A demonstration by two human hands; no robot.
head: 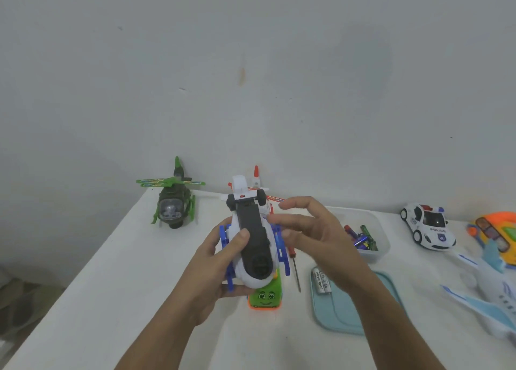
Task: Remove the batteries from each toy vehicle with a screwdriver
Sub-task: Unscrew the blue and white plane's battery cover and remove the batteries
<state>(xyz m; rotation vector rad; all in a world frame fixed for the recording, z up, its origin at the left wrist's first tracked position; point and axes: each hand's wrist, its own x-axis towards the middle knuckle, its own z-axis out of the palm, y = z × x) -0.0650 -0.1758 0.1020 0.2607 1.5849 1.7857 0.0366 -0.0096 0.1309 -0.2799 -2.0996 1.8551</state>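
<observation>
Grips with the left hand [220, 260] a white toy helicopter [251, 238], turned belly-up above the counter [125, 286], thumb on its dark underside panel; holds the right hand [310, 230] open just beside it, fingers spread, contact hard to tell. Hides most of a green toy bus [265, 297] beneath the helicopter, and the handle of the screwdriver [296, 274] behind a blue skid [283, 255]. Covers with the right forearm part of the teal lid [340, 313] and of the clear tub [382, 246] of batteries [363, 238].

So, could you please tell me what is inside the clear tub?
Loose batteries, purple, green and red, lie piled in the tub. The right hand covers part of it, so anything there is hidden.
</observation>
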